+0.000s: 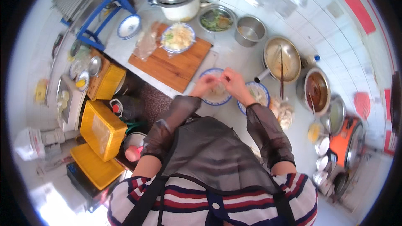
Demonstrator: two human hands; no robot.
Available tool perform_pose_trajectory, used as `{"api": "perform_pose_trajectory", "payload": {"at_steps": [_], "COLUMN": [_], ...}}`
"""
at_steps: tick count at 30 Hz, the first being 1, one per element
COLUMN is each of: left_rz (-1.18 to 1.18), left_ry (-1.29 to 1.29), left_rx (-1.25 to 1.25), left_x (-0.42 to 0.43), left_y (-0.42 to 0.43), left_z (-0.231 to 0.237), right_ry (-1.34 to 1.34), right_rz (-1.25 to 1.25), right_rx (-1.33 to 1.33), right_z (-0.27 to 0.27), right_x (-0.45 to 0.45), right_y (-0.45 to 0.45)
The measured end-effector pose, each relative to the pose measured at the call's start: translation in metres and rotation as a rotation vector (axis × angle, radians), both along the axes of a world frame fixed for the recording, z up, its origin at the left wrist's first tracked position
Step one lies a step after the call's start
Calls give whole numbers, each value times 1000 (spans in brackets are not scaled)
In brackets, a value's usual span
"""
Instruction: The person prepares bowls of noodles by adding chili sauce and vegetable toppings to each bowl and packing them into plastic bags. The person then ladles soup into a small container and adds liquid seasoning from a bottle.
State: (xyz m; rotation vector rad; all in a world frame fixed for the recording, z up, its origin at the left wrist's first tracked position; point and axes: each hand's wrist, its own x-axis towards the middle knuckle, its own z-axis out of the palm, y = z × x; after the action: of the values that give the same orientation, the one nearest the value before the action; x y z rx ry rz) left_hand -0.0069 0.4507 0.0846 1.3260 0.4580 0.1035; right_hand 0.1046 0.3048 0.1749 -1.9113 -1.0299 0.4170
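My left hand and my right hand meet above a blue-rimmed bowl. The fingertips of both are pinched close together. Whatever may be between them is too small and blurred to make out. Pale food lies in that bowl, partly hidden under my hands. My right wrist passes over the edge of a second blue-rimmed bowl, which holds pale shreds with a little green. Beside this one, pale pieces of what looks like cooked meat lie on the counter.
A wooden cutting board carries a heaped bowl of pale shredded food and a plastic bag. Behind stand a lidded pot, a greens basin and a steel pot. Rightward are a wok with chopsticks and a red-sauce pot.
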Motion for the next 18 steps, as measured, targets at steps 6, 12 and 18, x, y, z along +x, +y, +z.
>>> {"api": "perform_pose_trajectory", "payload": {"at_steps": [6, 12, 18], "left_rz": [44, 159, -41], "left_ry": [-200, 88, -551], "left_rx": [404, 249, 1048], "left_x": [25, -13, -6], "left_y": [-27, -44, -18], "left_z": [7, 7, 24], "right_ry": [-15, -305, 432], "right_rz": [223, 250, 130], "right_rx": [-34, -57, 19], "right_z": [-55, -49, -70], "right_x": [22, -16, -2], "right_y": [-13, -45, -12]}}
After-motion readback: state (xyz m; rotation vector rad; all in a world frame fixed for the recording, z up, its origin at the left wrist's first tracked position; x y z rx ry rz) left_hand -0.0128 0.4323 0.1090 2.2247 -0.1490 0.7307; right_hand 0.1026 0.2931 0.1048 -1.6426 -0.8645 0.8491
